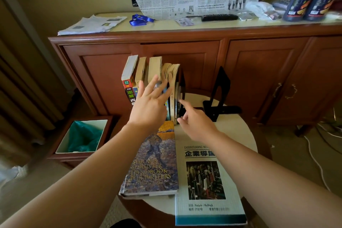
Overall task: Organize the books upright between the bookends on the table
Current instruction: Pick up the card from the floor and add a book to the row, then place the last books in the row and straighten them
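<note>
**Steadying the row before the big books go in**

Holding the standing books [148, 77] upright is the step in hand, as I judge it, and doing it well means keeping the row pressed together while the near bookend [182, 96] is drawn tight against the last spine. A sensible way is to push flat and level against the spines, not down on the tops, since the yellowed paperback at the right end of the row already fans open at its top edge and could splay further. The bookend should slide along the table [240, 131] rather than be lifted, or the row may tip toward the person.

The left hand [149, 105] is spread wide, fingers [153, 83] straight and apart, laid against the spines of the middle books; it grasps nothing. The right hand [196, 122] sits just right of those fingers, with its forefinger [185, 102] stretched out to the black bookend beside the last book, apparently touching it, while the other fingers curl loosely under. I cannot tell whether they pinch anything; nothing shows between them.

Beyond the right fingertips, a second bookend [221, 90] stands apart from the row, unused. Below both wrists, two large books lie flat on the table: the writers' handbook [153, 164] under the left forearm and the business textbook [207, 181] under the right. Both are yet to be stood up.
</note>
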Action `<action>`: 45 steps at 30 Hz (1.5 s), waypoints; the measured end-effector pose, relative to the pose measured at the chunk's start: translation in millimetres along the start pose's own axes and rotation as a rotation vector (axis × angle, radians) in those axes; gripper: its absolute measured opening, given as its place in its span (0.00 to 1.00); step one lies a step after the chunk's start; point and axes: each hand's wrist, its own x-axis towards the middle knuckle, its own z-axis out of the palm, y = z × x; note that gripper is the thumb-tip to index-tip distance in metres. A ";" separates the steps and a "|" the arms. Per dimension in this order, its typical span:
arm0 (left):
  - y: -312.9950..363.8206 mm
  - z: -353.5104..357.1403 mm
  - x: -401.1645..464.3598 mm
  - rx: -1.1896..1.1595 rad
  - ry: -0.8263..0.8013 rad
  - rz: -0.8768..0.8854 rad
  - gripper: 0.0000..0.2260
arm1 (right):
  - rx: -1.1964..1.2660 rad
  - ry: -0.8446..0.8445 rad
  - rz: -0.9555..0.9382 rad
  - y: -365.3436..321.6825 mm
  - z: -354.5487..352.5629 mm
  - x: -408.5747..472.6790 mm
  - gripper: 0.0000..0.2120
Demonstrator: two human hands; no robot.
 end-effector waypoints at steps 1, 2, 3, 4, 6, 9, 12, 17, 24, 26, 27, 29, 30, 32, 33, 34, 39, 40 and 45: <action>0.1 1.2 -15.4 -0.028 0.044 -0.024 0.24 | 0.037 0.000 0.019 -2.9 0.4 -9.7 0.25; -0.5 2.6 -31.2 -0.056 0.066 -0.083 0.21 | 0.067 -0.023 0.053 -5.9 2.5 -20.1 0.20; -1.4 3.2 -46.9 -0.081 0.051 -0.166 0.20 | 0.103 -0.068 0.097 -9.3 5.1 -30.5 0.16; -2.6 2.6 -61.6 -0.095 0.003 -0.266 0.21 | 0.142 -0.121 0.147 -12.8 8.7 -39.6 0.15; -7.6 2.6 -85.5 -0.098 -0.180 -0.507 0.23 | 0.213 -0.219 0.222 -19.8 16.6 -53.9 0.19; -11.5 -0.1 -104.3 -0.207 -0.542 -0.822 0.33 | 0.297 -0.277 0.308 -28.0 29.2 -69.6 0.24; -4.7 -0.2 -110.9 -0.451 -0.684 -0.950 0.35 | 0.404 -0.277 0.399 -36.1 38.9 -79.6 0.27; -6.5 -2.2 -110.4 -0.475 -0.631 -0.962 0.35 | 0.577 -0.220 0.463 -44.8 41.4 -88.3 0.24; 18.0 -2.4 -100.2 -0.767 -0.567 -0.890 0.23 | 0.710 -0.069 0.500 -16.2 3.1 -97.6 0.26; 32.1 1.3 -98.7 -0.841 -0.564 -0.821 0.18 | 0.733 -0.027 0.495 -2.2 -16.9 -105.6 0.21; 36.0 5.5 -99.5 -0.796 -0.580 -0.767 0.17 | 0.715 -0.002 0.499 7.6 -25.5 -109.4 0.22; 40.0 13.5 -103.3 -0.624 -0.646 -0.668 0.19 | 0.679 0.043 0.540 27.4 -41.1 -119.1 0.23; 40.1 17.0 -106.7 -0.535 -0.673 -0.629 0.21 | 0.683 0.074 0.569 37.6 -46.3 -123.8 0.24; 42.3 18.8 -114.5 -0.429 -0.687 -0.574 0.23 | 0.725 0.129 0.663 59.3 -53.5 -135.5 0.27; 43.2 18.6 -118.2 -0.403 -0.675 -0.550 0.24 | 0.752 0.154 0.702 68.7 -57.2 -141.5 0.28; 44.8 16.3 -121.5 -0.391 -0.663 -0.530 0.25 | 0.767 0.170 0.730 76.2 -61.8 -147.8 0.28; 48.1 12.6 -133.6 -0.384 -0.602 -0.502 0.24 | 0.689 0.256 0.788 108.4 -69.9 -161.6 0.25; 51.1 11.3 -135.0 -0.354 -0.590 -0.496 0.23 | 0.668 0.261 0.774 109.3 -71.4 -162.7 0.23; 75.8 6.5 -135.7 -0.355 -0.511 -0.417 0.12 | 0.421 0.228 0.714 116.9 -75.9 -161.0 0.21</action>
